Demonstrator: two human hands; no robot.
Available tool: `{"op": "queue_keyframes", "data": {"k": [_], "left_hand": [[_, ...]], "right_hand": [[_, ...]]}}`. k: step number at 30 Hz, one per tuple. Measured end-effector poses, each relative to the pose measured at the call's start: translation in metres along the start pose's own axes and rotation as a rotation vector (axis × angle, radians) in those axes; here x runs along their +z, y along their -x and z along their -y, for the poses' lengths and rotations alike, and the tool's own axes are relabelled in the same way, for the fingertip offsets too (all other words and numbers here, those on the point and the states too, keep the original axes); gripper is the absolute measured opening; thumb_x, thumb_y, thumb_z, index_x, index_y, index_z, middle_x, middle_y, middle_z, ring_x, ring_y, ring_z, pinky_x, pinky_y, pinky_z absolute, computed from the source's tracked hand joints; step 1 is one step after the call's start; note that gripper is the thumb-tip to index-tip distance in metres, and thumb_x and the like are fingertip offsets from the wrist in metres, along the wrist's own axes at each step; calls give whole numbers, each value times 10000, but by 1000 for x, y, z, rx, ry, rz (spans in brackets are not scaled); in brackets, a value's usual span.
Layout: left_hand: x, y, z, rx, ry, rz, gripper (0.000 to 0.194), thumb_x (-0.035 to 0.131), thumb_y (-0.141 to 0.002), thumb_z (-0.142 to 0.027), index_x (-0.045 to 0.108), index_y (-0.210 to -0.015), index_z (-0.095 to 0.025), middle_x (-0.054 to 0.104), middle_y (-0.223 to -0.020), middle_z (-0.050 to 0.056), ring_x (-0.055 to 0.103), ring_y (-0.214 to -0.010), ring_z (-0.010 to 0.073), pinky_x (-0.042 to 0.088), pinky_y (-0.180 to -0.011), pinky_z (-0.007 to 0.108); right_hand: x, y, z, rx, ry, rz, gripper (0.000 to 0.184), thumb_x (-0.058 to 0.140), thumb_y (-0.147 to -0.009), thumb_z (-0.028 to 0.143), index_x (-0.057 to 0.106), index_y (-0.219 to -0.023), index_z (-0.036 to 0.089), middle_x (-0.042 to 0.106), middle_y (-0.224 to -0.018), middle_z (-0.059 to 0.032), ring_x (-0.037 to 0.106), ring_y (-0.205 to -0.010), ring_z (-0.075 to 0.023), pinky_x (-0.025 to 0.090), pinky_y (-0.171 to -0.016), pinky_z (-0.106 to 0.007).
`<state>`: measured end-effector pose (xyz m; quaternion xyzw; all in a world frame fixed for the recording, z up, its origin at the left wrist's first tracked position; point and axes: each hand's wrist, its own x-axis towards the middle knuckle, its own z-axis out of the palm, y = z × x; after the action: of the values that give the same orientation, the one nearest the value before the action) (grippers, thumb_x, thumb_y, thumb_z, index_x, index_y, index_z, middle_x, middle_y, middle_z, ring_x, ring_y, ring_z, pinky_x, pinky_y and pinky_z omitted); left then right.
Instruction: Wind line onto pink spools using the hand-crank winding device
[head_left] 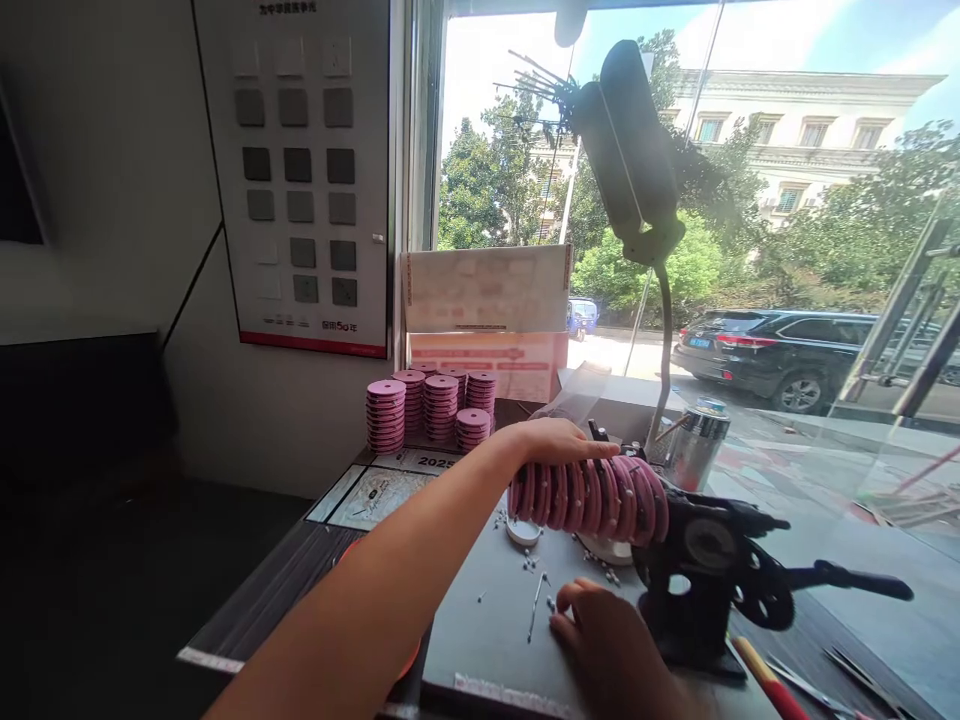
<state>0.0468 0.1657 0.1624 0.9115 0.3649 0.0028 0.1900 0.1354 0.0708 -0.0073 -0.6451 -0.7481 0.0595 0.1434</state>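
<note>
Left hand [559, 440], loosely open, atop pink discs [585, 500], likely light, stiff, best held by rims; right hand [604, 625] curled near beads [551, 604], hold unclear

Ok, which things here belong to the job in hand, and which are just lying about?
Likely in the job: crank machine, mounted pink discs, stacked pink discs, loose beads.
Apparently lying about: red-handled tool, metal tools, can, lamp.
</note>
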Motion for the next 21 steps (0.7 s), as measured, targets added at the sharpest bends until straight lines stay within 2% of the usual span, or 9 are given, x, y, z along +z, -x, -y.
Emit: {"op": "queue_keyframes", "data": {"k": [4, 7, 9, 11, 12, 14, 16, 18, 21], "left_hand": [[0, 1, 0, -3, -12, -6, 639, 233, -751, -645, 605, -918, -154, 609, -897, 61, 538, -786, 176, 397, -716, 269], [0, 2, -1, -2, -11, -6, 649, 228, -755, -644, 609, -912, -142, 613, -903, 64, 540, -799, 180, 397, -713, 260], [0, 2, -1, -7, 2, -7, 648, 235, -754, -644, 609, -919, -141, 615, -909, 65, 544, -804, 180, 397, -713, 257], [0, 2, -1, -16, 20, -12, 652, 243, -744, -653, 604, -940, -147, 613, -928, 66, 546, -810, 183, 397, -718, 261], [0, 2, -1, -21, 27, -14, 658, 244, -738, -661, 601, -949, -150, 613, -935, 68, 546, -816, 185, 397, -722, 265], [0, 3, -1, -30, 40, -14, 676, 243, -724, -677, 601, -952, -152, 616, -930, 70, 549, -819, 189, 401, -728, 272], [0, 3, 0, -33, 48, -9, 691, 245, -711, -691, 606, -942, -149, 619, -920, 72, 551, -817, 192, 406, -726, 276], [0, 3, 0, -28, 58, -5, 699, 248, -704, -699, 609, -938, -148, 618, -926, 72, 551, -817, 192, 410, -723, 278], [0, 2, 1, -20, 74, -3, 699, 248, -707, -697, 610, -942, -147, 618, -930, 71, 549, -828, 190, 413, -721, 273]], "right_hand": [[0, -1, 7, -3, 23, 4, 255, 380, -772, 61, 619, -712, 124, 637, -749, -124, 606, -699, -261, 405, -577, -319], [-14, 5, 8, -9, 3, 20, 246, 398, -740, 59, 623, -689, 145, 648, -681, -92, 603, -646, -237, 400, -552, -294], [-39, 12, 6, -63, -129, 23, 215, 408, -743, 108, 600, -661, 162, 621, -601, -42, 579, -591, -190, 397, -526, -254], [-73, 17, 5, -190, -511, 6, 185, 427, -785, 259, 550, -683, 165, 571, -598, -16, 541, -581, -164, 407, -509, -228], [-90, 19, 4, -201, -658, -26, 216, 447, -791, 348, 553, -724, 172, 568, -647, -13, 540, -623, -165, 417, -532, -228], [-119, 16, 3, -205, -761, -140, 231, 482, -776, 393, 559, -726, 180, 554, -647, -1, 510, -603, -150, 400, -523, -224], [-135, 9, 3, -226, -787, -182, 220, 495, -769, 387, 562, -722, 183, 535, -629, 8, 488, -576, -141, 391, -514, -230], [-139, 0, 2, -239, -775, -196, 213, 497, -763, 376, 557, -709, 179, 505, -607, 11, 465, -539, -137, 384, -487, -238], [-131, -11, 0, -265, -668, -268, 203, 494, -763, 349, 563, -680, 177, 484, -657, -6, 466, -561, -146, 393, -500, -256]]}}
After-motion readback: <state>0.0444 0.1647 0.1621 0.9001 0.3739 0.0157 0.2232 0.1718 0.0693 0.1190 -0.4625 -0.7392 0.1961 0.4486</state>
